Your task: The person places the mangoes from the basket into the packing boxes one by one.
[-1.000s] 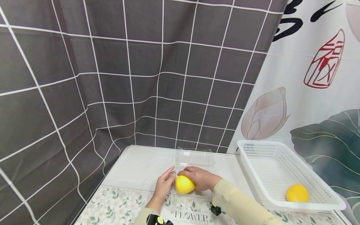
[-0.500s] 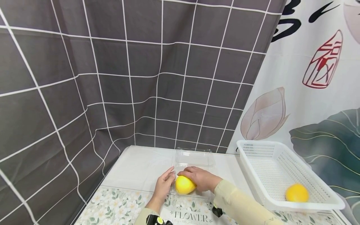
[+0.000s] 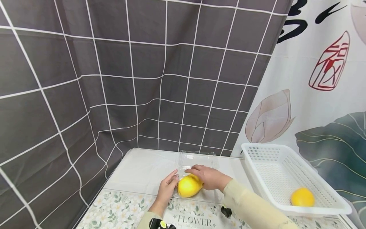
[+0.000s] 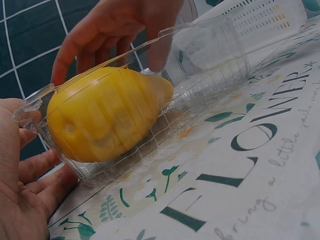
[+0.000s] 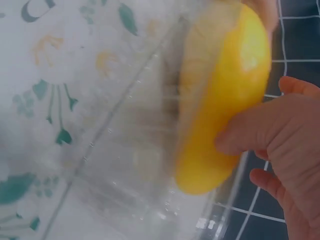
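Note:
A yellow lemon [image 3: 188, 187] lies inside a clear plastic clamshell box [image 4: 210, 57], near its left end. The box's clear lid [image 3: 198, 160] stands open at the back. My left hand [image 3: 166, 191] holds the left end of the box, thumb near the rim tab and fingers lower down, as the left wrist view shows. Over the lemon, my right hand [image 3: 210, 178] has its fingers spread apart and not wrapped round it. Its thumb [image 5: 245, 131] overlaps the lemon in the right wrist view; whether it touches is unclear.
At the right stands a white perforated plastic basket [image 3: 266, 187] with one orange-yellow fruit [image 3: 302, 197] in its near corner. A flower-printed cloth [image 3: 123, 206] covers the table's front. Dark grid-patterned curtain [image 3: 148, 89] hangs behind and to the left.
My right hand has loosened from the lemon and lifted slightly up and to the right. The lemon has turned a little, showing more of its right end. The left hand stays put.

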### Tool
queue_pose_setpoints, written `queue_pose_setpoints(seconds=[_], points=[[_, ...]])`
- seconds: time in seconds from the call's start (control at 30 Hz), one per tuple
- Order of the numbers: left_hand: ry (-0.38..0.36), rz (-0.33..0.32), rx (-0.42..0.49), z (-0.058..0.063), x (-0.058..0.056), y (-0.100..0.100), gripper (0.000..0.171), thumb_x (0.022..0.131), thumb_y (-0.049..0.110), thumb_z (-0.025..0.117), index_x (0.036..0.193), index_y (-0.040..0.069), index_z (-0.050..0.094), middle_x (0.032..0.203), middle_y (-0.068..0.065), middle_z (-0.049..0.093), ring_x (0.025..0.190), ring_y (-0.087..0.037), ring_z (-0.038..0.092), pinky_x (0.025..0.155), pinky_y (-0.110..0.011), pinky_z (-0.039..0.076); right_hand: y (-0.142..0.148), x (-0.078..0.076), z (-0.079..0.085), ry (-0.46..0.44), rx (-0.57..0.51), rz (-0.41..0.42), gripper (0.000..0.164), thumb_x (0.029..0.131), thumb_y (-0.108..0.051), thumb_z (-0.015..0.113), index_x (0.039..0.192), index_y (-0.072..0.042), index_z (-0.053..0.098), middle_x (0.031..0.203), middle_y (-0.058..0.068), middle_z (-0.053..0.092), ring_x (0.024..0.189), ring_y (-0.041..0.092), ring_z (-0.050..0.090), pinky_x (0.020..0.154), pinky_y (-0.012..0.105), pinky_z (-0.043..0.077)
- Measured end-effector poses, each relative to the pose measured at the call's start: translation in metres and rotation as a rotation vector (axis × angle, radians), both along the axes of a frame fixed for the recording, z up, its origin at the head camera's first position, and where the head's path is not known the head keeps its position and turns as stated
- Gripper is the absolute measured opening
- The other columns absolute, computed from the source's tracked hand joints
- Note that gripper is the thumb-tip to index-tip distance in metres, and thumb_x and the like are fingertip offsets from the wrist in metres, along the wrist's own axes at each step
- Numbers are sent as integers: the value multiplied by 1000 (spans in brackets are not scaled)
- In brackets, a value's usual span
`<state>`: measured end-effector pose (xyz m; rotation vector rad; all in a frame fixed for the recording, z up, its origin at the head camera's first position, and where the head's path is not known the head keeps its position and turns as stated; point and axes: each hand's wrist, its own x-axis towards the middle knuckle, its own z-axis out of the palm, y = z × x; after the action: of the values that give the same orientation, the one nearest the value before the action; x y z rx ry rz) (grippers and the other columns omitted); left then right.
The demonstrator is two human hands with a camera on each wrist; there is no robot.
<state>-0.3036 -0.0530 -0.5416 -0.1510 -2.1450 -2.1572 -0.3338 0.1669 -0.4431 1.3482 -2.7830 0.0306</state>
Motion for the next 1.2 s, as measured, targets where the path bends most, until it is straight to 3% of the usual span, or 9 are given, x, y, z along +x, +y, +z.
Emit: queue_pose_setpoints(seconds=[0.23, 0.33, 0.57, 0.73, 0.93, 1.2], points=[[-5, 3, 2, 0, 1, 0, 46, 103, 20, 56, 147, 6, 52, 142, -17, 58, 135, -32, 53, 115, -48, 39, 7, -3, 13, 15, -52, 4, 47, 88, -11, 73, 133, -16, 61, 127, 4, 63, 114, 22, 63, 99, 41, 56], [-12, 7, 0, 0, 1, 0, 46, 103, 21, 57, 147, 7, 52, 142, -16, 59, 135, -32, 53, 115, -47, 40, 10, -5, 15, 30, -75, -17, 40, 93, -21, 70, 132, -18, 63, 125, 3, 64, 111, 22, 65, 97, 42, 57], [5, 2, -2, 3, 4, 1, 47, 105, 21, 55, 148, 4, 49, 142, -19, 58, 133, -34, 54, 108, -42, 48, 17, -6, 22, -10, -102, -68, 57, 95, -50, 63, 144, -22, 55, 137, 6, 60, 118, 27, 64, 98, 48, 55], [9, 4, -8, 2, 3, 1, 47, 105, 22, 55, 148, 4, 50, 141, -19, 59, 133, -33, 54, 109, -42, 48, 24, -7, 27, -13, -128, -90, 68, 93, -61, 59, 149, -25, 50, 145, 9, 56, 122, 31, 62, 101, 53, 52], [-2, 10, -5, 2, 3, 0, 47, 104, 23, 56, 147, 7, 52, 142, -16, 59, 134, -32, 54, 112, -46, 43, 35, -9, 33, -49, -151, -160, 73, 91, -66, 57, 151, -26, 47, 149, 12, 51, 134, 41, 51, 105, 63, 45], [-4, 15, -6, 2, 3, 0, 47, 104, 24, 57, 147, 8, 52, 142, -16, 59, 134, -32, 54, 112, -45, 44, 60, -13, 42, -17, -182, -201, 71, 92, -64, 58, 150, -23, 49, 147, 12, 51, 127, 39, 56, 100, 65, 47]])
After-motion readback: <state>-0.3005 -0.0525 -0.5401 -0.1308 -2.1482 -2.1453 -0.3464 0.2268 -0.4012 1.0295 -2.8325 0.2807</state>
